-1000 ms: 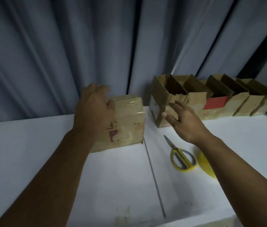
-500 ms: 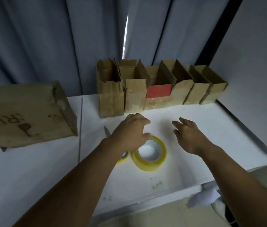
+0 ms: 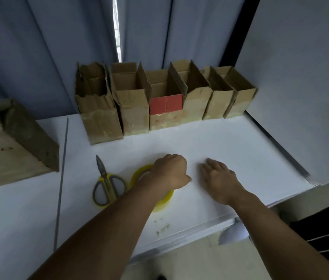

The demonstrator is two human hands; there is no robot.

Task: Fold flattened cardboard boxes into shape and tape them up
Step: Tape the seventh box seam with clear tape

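A yellow tape roll lies flat on the white table, mostly hidden under my left hand, which is curled over its top and grips it. My right hand rests palm down on the table just right of the roll, fingers spread, holding nothing. A closed, taped cardboard box sits at the left edge of view. Several folded boxes with open tops stand in a row at the back against the curtain.
Yellow-handled scissors lie shut just left of the tape roll, blades pointing away. A seam runs across the table. A white wall bounds the right side. A paper scrap hangs below the front edge.
My left hand let go of the closed box, which now rests at the left, and came down onto the tape roll. My right hand lowered flat onto the table beside it.
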